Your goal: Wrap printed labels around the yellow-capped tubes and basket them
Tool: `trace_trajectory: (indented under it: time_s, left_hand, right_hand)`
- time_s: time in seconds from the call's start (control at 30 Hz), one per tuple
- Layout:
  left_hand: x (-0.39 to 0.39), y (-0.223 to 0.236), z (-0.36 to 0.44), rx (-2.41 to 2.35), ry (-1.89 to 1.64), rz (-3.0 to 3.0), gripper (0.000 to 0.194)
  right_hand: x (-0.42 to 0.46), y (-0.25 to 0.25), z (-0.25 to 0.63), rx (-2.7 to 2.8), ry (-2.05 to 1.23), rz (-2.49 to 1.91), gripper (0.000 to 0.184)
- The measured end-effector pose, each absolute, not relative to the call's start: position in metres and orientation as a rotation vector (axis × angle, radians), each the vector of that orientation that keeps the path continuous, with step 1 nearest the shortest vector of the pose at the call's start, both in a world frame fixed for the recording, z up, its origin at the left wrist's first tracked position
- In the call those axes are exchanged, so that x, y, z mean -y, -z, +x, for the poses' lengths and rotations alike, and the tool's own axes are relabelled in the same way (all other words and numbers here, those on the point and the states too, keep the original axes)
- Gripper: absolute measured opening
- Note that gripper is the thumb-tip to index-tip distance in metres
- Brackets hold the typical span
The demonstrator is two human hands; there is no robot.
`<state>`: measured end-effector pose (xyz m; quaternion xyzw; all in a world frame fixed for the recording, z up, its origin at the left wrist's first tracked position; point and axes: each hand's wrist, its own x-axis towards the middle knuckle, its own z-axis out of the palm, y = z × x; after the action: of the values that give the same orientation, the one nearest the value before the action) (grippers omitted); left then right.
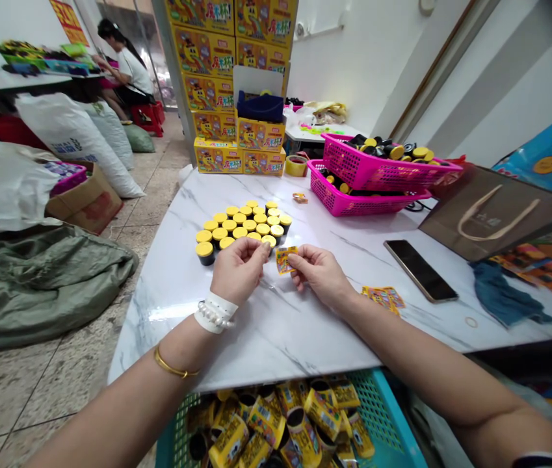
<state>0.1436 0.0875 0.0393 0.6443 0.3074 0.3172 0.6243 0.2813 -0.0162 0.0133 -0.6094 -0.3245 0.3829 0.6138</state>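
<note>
Over the marble-patterned table, my right hand pinches a small printed yellow sticker between thumb and fingers. Close to its left, my left hand has thumb and forefinger pressed together; whether anything thin is between them I cannot make out. Just beyond the hands stands a cluster of small black cups with yellow lids, upright and packed together. My left hand hides part of the nearest ones. By my right forearm lies a loose pile of similar printed stickers.
Two stacked pink baskets hold more black and yellow pieces at the back right. A phone and a paper bag are right. Yellow boxes rise behind. Below the table edge, a teal basket holds printed cups. A person sits far left.
</note>
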Motion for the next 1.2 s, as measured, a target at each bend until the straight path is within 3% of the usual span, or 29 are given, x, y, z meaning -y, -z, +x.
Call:
trace_trajectory:
  time_s: [0.37, 0.87, 1.1, 1.2]
  left_hand:
    - [-0.075, -0.041, 0.139, -0.676, -0.820, 1.519, 0.029]
    - [-0.076, -0.033, 0.140, -0.702, -0.745, 1.499, 0.030]
    - [-0.081, -0.038, 0.141, -0.745, -0.607, 1.239, 0.030]
    - [-0.082, -0.040, 0.141, -0.750, -0.536, 1.096, 0.026]
  right_hand:
    - [0.019, -0.016, 0.274, 0.799, -0.743, -1.459, 0.050]
    - [0.019, -0.008, 0.271, 1.105, -0.402, -1.456, 0.036]
    - [0.014, -0.012, 0.276, 1.188, -0.410, -1.470, 0.034]
    - [-0.001, -0.027, 0.305, 1.101, -0.318, -1.476, 0.024]
